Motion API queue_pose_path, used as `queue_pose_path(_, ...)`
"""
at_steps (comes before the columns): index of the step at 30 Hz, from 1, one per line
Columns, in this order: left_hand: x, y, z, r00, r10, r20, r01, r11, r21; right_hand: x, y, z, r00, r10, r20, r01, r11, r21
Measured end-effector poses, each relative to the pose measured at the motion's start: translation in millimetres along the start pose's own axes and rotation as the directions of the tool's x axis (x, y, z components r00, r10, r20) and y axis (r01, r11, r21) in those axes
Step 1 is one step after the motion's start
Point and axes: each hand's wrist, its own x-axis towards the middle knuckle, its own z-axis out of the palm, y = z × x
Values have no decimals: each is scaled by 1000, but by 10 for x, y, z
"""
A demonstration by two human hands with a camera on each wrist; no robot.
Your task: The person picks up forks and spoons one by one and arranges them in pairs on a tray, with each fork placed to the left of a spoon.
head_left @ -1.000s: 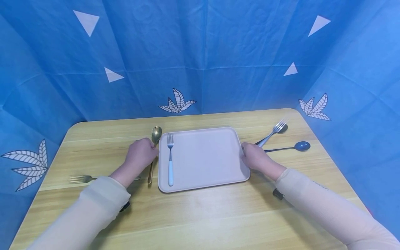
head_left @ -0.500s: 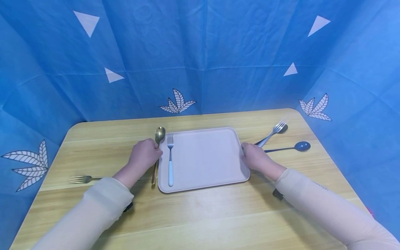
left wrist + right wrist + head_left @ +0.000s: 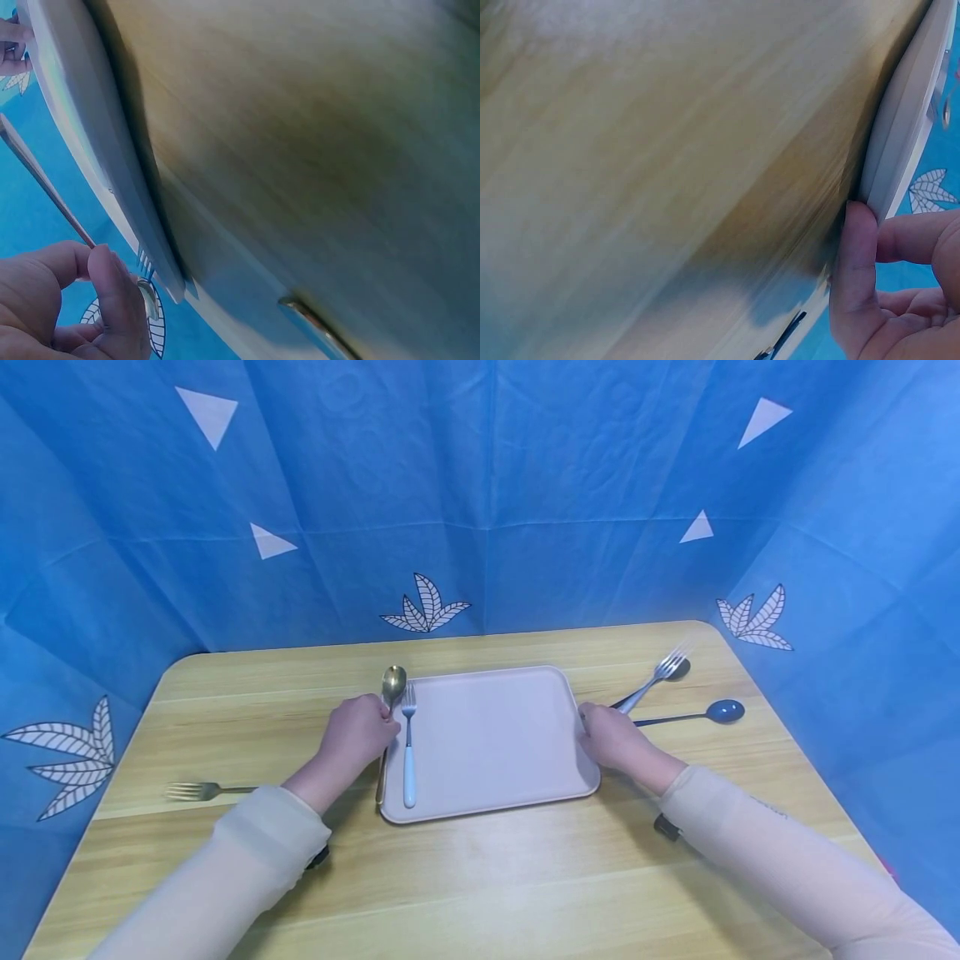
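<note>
A pale rectangular tray (image 3: 498, 735) lies on the table, with a fork with a light blue handle (image 3: 409, 768) along its left side. My left hand (image 3: 354, 732) pinches the handle of a gold spoon (image 3: 393, 681) over the tray's left rim, bowl pointing away from me. In the left wrist view the spoon handle (image 3: 45, 180) slants between thumb and finger, beside the tray's edge. At the tray's right rim, my right hand (image 3: 621, 739) grips the edge; the right wrist view has the thumb (image 3: 859, 240) against the tray's side wall (image 3: 892, 142).
On the left, a gold fork (image 3: 193, 790) lies partly hidden behind my sleeve. To the right of the tray, a silver fork (image 3: 667, 667) crosses a dark spoon (image 3: 679, 670), and another dark spoon (image 3: 725, 711) lies nearer me. A blue curtain (image 3: 480, 485) hangs behind the table.
My left hand has moved right with the gold spoon, from beside the tray to over its left rim. The right hand and the tray have stayed still.
</note>
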Motion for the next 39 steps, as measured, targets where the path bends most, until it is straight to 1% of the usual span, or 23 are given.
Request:
queue_pose_path(7, -7, 45, 14, 1000, 13, 0, -13, 1000, -11, -5, -17, -8, 1000, 3, 7, -3, 1000, -2)
queue_pose_path(13, -7, 92, 68, 999, 37, -8, -37, 999, -31, -12, -26, -17, 1000, 7, 10, -7, 1000, -4)
queue_pose_path(17, -2, 133, 100, 999, 33, -6, -33, 998, -48, -18, -24, -22, 1000, 8, 10, -8, 1000, -5)
queue_pose_path(20, -2, 160, 113, 1000, 28, 0, -28, 998, -49, -22, -24, -25, 1000, 8, 9, -8, 1000, -6)
queue_pose_path(27, -16, 188, 132, 999, 48, -12, -48, 998, -41, -15, -30, -24, 1000, 7, 12, -7, 1000, -7)
queue_pose_path(31, -15, 212, 161, 999, 47, -9, -47, 998, -49, -14, -25, -24, 1000, 9, 13, -9, 1000, -8)
queue_pose_path(39, -34, 272, 206, 1000, 19, 16, -18, 997, -74, -14, -20, -16, 1000, 5, 9, -5, 1000, -9)
